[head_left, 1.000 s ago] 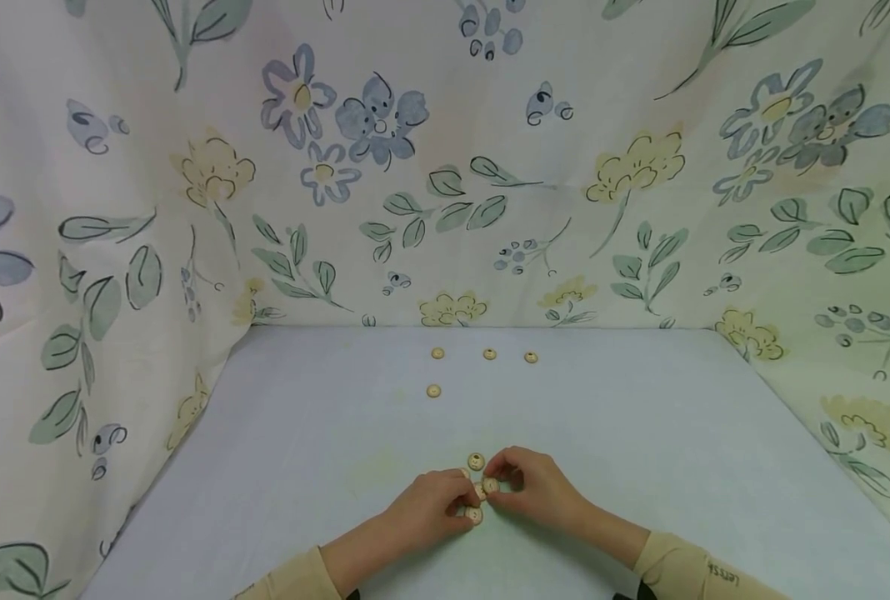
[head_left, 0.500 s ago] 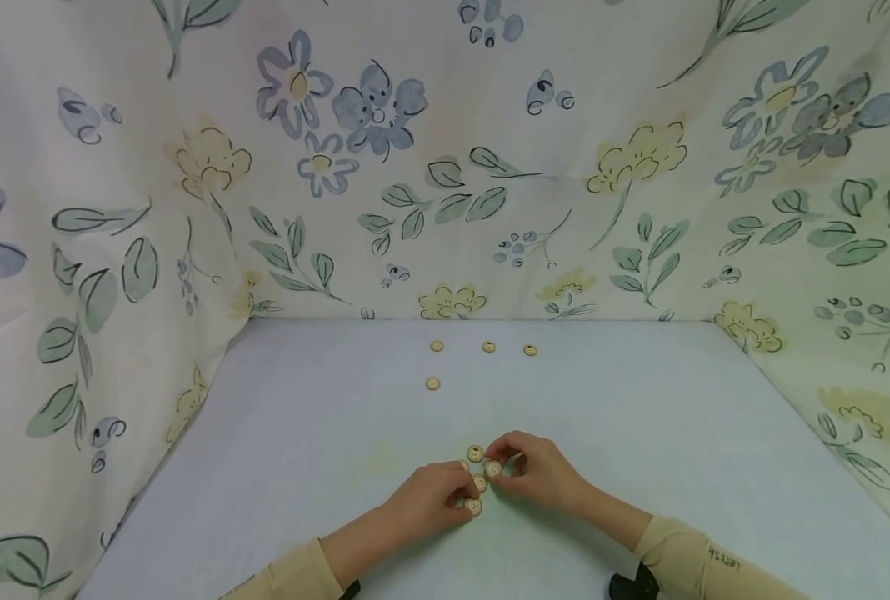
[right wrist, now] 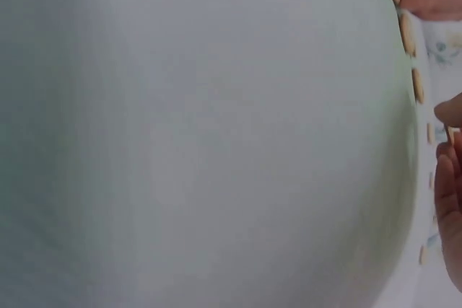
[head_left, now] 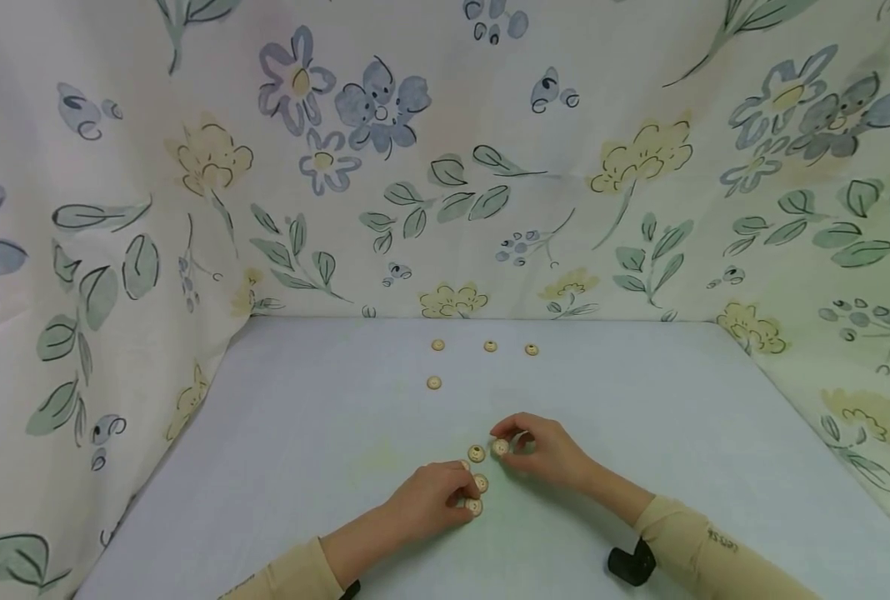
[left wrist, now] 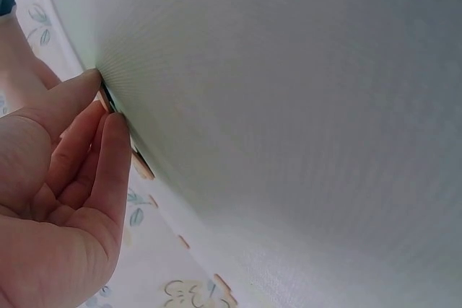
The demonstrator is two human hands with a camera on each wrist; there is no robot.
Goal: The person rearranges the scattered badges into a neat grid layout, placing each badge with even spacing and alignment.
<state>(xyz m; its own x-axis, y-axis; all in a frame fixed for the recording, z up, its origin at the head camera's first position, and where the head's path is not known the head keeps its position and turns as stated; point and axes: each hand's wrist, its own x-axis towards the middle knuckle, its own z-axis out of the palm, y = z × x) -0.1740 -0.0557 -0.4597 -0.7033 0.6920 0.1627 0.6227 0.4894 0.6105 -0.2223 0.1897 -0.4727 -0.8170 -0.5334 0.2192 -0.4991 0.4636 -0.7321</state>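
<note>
In the head view my right hand (head_left: 544,451) pinches a round wooden button (head_left: 501,447) between thumb and fingers. The right wrist view catches just the fingers (right wrist: 447,196) of this hand at its right edge. My left hand (head_left: 432,498) lies low on the table, thumb and fingertips at the sides of another wooden button (head_left: 473,507); in the left wrist view that button (left wrist: 107,98) shows edge-on between them. Beyond it lie a button (head_left: 481,483) and a darker-centred button (head_left: 477,453). One more button (head_left: 465,465) is partly hidden behind the left hand.
Toward the back of the white table (head_left: 302,433) lie several more buttons: a back left button (head_left: 437,345), a back middle button (head_left: 490,346), a back right button (head_left: 531,350), and a nearer button (head_left: 433,382). A floral cloth (head_left: 385,275) hangs around the table.
My right hand has carried its button away from the group, toward the back and slightly right. The left hand stays by its button, and the camera view has shifted slightly.
</note>
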